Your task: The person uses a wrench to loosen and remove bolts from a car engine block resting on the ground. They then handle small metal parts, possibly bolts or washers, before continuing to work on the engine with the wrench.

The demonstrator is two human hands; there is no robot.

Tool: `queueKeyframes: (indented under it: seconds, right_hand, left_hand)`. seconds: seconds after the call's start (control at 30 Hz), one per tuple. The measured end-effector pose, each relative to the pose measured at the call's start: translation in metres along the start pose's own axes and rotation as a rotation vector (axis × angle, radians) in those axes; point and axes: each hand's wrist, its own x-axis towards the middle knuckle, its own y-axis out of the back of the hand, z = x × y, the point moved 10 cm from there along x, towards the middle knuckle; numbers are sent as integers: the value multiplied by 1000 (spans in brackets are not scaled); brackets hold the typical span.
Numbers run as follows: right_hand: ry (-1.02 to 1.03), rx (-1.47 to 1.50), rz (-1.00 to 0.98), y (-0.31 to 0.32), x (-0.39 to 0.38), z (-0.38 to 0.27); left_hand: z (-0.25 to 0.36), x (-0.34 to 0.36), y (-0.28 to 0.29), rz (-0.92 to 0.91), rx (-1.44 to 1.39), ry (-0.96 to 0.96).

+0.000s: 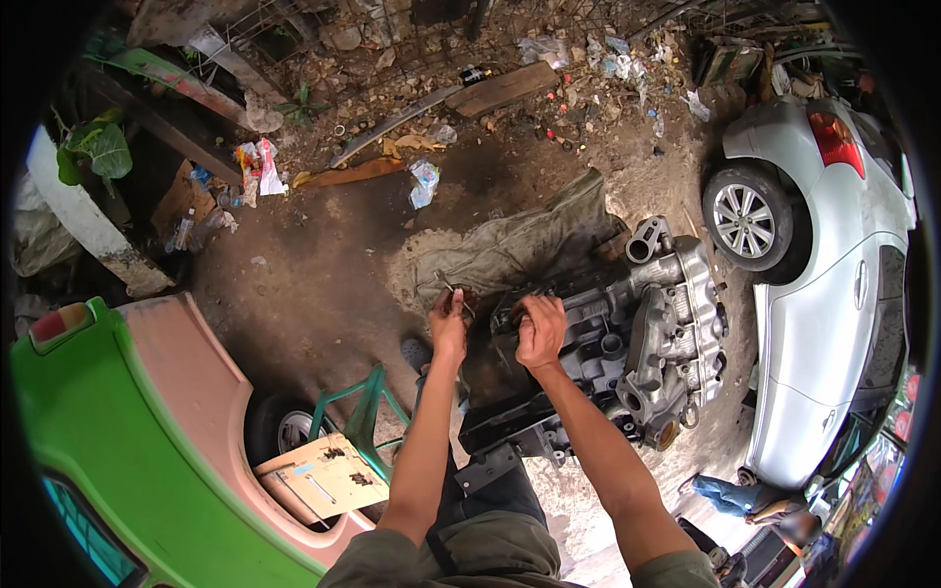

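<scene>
A large grey and black car engine [613, 345] lies in front of me, its silver ribbed cover [694, 304] toward the right. My left hand [450, 321] is just off the engine's left end, its fingers closed in a pinch. A thin metal piece [444, 280] shows at those fingertips; its kind is too small to tell. My right hand [541, 331] is curled closed over the engine's upper left edge, and whatever its fingers grip is hidden underneath. Beyond both hands, a dirty grey-green cloth [520, 238] is spread on the ground beside the engine.
At left stands a green and pink car body [181, 392], with a green stool [365, 416] and a wooden board [321, 477] near its wheel. A silver car [833, 294] flanks the right side. Planks [502, 90] and litter lie ahead; a person [750, 502] is at lower right.
</scene>
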Motion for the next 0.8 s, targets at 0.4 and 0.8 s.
queueKeyframes:
  seconds: [0.4, 0.8]
  right_hand:
    - [13, -4, 2, -1, 5, 1]
    - [1, -12, -8, 1, 7, -3]
  left_hand:
    - [-19, -17, -10, 122, -152, -107]
    - [0, -34, -1, 164, 67, -333]
